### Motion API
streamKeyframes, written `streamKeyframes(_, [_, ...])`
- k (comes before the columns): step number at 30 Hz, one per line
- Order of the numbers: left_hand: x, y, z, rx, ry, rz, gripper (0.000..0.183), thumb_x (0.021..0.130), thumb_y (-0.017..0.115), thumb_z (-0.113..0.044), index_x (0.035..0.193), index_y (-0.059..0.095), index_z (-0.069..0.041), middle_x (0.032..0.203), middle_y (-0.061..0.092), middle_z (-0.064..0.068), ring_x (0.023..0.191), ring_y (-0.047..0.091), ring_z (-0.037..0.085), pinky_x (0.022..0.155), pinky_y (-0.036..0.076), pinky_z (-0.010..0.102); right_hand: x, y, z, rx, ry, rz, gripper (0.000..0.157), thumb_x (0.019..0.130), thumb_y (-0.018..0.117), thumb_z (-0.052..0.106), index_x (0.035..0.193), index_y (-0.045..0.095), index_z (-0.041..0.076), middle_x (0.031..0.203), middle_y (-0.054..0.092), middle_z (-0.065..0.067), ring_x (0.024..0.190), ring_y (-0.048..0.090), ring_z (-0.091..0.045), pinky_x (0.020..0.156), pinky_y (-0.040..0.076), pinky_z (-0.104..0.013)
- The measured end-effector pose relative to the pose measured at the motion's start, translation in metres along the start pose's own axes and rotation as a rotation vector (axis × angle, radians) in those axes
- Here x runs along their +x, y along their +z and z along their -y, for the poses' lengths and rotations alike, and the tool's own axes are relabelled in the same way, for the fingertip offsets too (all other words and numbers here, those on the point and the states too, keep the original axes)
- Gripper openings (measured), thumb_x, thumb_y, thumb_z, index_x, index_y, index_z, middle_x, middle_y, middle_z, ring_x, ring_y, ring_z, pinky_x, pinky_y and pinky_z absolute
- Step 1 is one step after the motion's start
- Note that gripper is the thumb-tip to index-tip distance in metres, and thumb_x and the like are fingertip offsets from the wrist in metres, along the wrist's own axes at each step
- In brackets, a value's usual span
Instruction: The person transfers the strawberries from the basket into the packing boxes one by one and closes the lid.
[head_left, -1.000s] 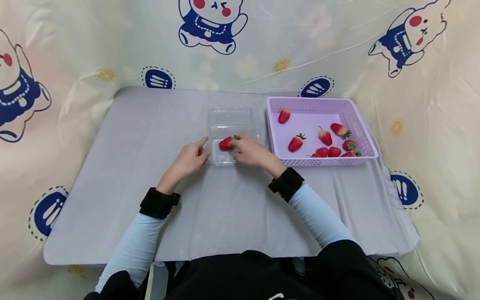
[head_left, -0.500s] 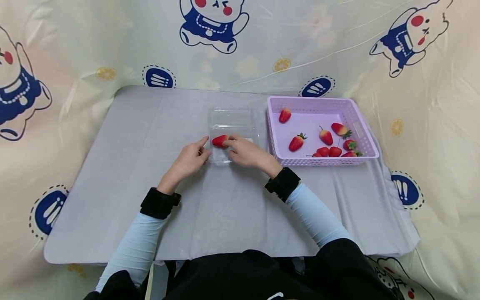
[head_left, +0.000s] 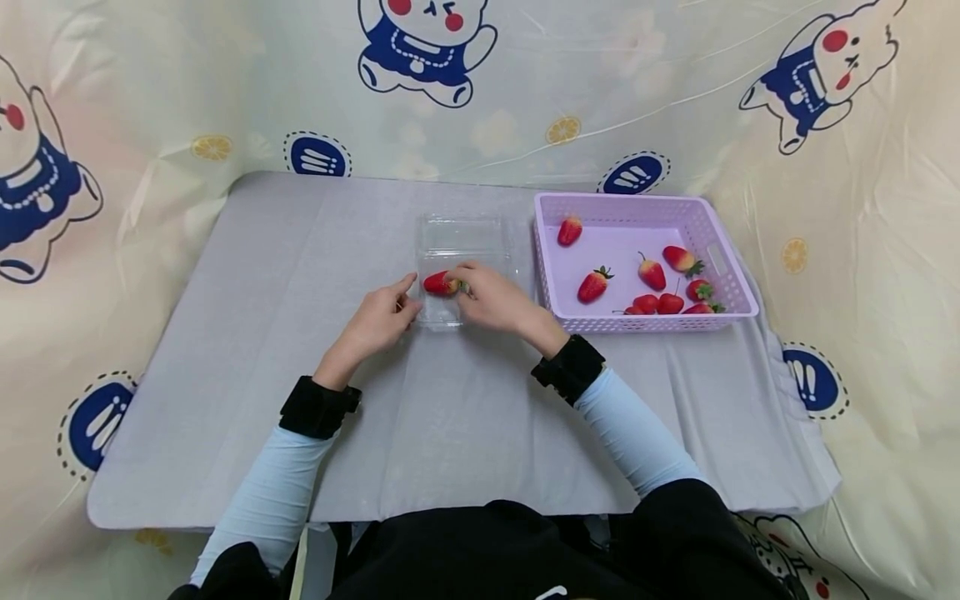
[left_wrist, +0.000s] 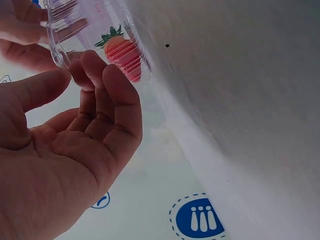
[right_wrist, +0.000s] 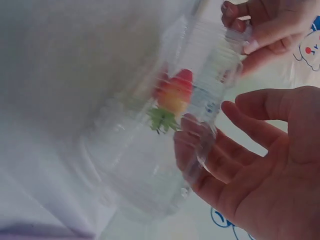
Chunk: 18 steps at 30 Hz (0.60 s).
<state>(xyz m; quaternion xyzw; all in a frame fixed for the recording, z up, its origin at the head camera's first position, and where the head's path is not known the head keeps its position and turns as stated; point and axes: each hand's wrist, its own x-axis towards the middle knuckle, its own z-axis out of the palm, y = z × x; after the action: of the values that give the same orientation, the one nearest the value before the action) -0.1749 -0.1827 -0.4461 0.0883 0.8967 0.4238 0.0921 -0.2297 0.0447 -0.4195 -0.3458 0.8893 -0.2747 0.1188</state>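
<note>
A hinged clear plastic box (head_left: pixel 441 315) lies open-lidded on the cloth-covered table. Inside it, toward the left, is a red strawberry (head_left: pixel 439 284), its green leaves facing right; the left wrist view shows the same strawberry (left_wrist: pixel 123 54) through the clear wall. My left hand (head_left: pixel 381 317) pinches the box's left edge between thumb and fingertips. My right hand (head_left: pixel 497 302) reaches over the box's near right part. Its relaxed fingers (right_wrist: pixel 186 145) are inside the box by the strawberry's leafy end, with a gap between them and the fruit.
To the right stands a lilac basket (head_left: pixel 637 323) with several strawberries, among them one strawberry (head_left: pixel 594 285) near its left side, and small red fruits along the near wall. A grey cloth (head_left: pixel 450 433) covers the table, and a patterned curtain (head_left: pixel 495 100) hangs behind it.
The right hand carried the strawberry left within the box and let go of it, its fingers then lifting off slightly so the leaves show. The left hand stayed at the box's edge.
</note>
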Motion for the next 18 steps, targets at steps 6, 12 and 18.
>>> streamKeyframes(6, [0.001,-0.001,-0.001,-0.007,-0.006,0.007,0.059,0.109,0.056,-0.012,0.161,0.033,0.006,0.087,0.065,0.016,0.066,0.055,0.022,0.059,0.046,0.033,-0.01,-0.02,0.004,0.039,0.036,-0.077,0.037,0.101,0.056,0.004,0.136,0.067,0.002,0.139,0.062,-0.012,0.101,0.061,-0.021,0.085,0.052,-0.033])
streamKeyframes(12, [0.001,-0.001,0.0,-0.013,-0.012,0.014,0.061,0.109,0.056,-0.012,0.162,0.032,0.005,0.087,0.064,0.016,0.065,0.055,0.023,0.058,0.046,0.033,-0.025,-0.043,-0.004,0.038,0.062,-0.168,0.031,0.102,0.057,0.006,0.129,0.071,0.005,0.134,0.063,-0.01,0.098,0.062,-0.021,0.082,0.052,-0.035])
streamKeyframes(18, [0.0,-0.001,0.0,-0.008,-0.009,0.014,0.061,0.109,0.057,-0.013,0.162,0.032,0.005,0.087,0.064,0.015,0.065,0.054,0.023,0.058,0.046,0.033,-0.041,-0.061,-0.026,0.013,0.112,-0.207,0.03,0.099,0.056,0.005,0.125,0.072,0.003,0.128,0.064,-0.014,0.096,0.061,-0.026,0.083,0.051,-0.04])
